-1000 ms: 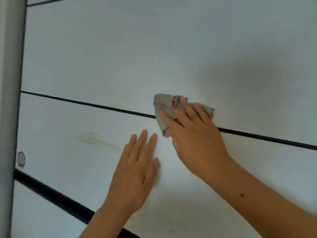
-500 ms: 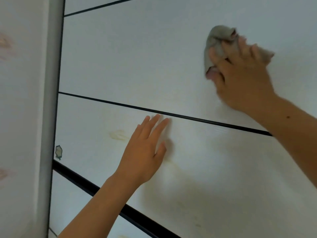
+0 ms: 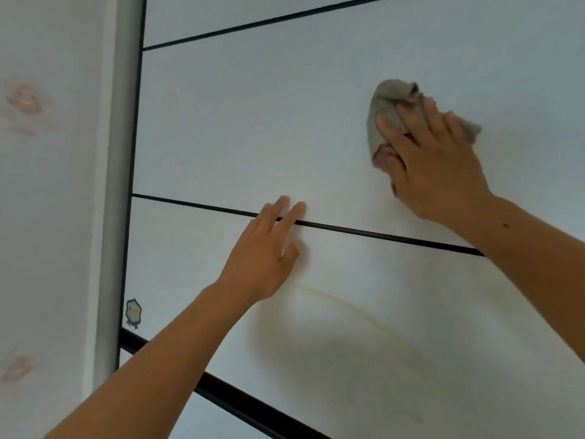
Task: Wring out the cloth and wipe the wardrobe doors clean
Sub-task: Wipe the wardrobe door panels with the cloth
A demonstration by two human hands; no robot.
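Wardrobe door (image 3: 253,122), white with thin black lines (image 3: 364,231), fills the view. Left hand (image 3: 262,258) rests flat on it, fingers straight. Right hand (image 3: 437,166) presses a bunched grey cloth (image 3: 386,103) higher up the door, fingers spread open over it.

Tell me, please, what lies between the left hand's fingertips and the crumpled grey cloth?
Head view: only bare white wardrobe door panel between left hand and grey cloth; the black strip runs under the fingers.
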